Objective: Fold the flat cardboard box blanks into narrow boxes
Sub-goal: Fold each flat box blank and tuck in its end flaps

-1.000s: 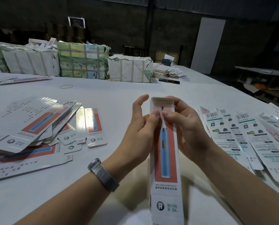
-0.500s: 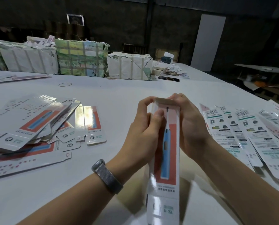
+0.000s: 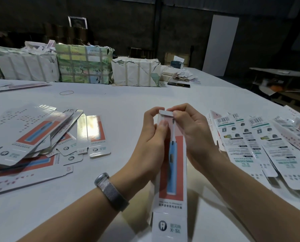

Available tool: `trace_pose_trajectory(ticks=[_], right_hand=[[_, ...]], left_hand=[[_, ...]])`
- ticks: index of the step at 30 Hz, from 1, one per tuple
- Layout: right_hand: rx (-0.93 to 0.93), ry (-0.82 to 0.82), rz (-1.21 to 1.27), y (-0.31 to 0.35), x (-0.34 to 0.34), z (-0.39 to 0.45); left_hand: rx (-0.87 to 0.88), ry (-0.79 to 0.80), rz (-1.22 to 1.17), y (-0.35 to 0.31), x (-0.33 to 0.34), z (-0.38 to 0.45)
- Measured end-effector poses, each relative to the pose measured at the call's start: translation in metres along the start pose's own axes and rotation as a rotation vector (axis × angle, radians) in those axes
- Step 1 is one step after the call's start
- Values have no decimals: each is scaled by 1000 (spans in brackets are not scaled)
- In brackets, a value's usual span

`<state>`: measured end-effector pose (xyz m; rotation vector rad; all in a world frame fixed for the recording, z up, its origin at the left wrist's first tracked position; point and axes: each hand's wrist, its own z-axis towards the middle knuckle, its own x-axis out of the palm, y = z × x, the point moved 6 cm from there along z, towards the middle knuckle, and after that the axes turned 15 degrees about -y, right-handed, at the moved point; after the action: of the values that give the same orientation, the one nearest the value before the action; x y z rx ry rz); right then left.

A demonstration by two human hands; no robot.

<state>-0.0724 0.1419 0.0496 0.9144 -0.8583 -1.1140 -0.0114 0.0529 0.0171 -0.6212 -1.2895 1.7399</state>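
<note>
A long narrow box (image 3: 171, 175) with a red panel and a blue toothbrush picture stands lengthwise in front of me over the white table (image 3: 124, 102). My left hand (image 3: 151, 137) grips its upper left side, thumb flat on the front. From the other side, my right hand (image 3: 193, 131) holds the box, fingertips pinching the small end flap at its far top. A loose heap of flat blanks (image 3: 32, 135) lies at the left. Several folded boxes (image 3: 261, 145), barcode side up, lie in a row at the right.
Wrapped paper bundles (image 3: 83, 65) line the far side of the table, with a rubber band (image 3: 66, 92) and a dark flat object (image 3: 178, 84) near them. The table's right edge runs diagonally past the folded boxes. A watch sits on my left wrist (image 3: 110, 191).
The box's far end flap has been bent down over the opening. Both hands shifted up to that end, the right fingertips now on the flap.
</note>
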Motion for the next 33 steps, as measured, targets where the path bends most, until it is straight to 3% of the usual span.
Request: trace_pose_trajectory(ticks=[12,18,24,33], right_hand=[[3,20,4,1,-1,-1],[48,4,31,4,-6,2],[117,-40,81,3,-13,8],[187,24,215,5,-10,11]], left_hand=[[70,-8,3,-3,-3,1],[190,35,48,-9,0,-4],[174,87,31,-10,5,-9],[69,122,2,-5,2,-4]])
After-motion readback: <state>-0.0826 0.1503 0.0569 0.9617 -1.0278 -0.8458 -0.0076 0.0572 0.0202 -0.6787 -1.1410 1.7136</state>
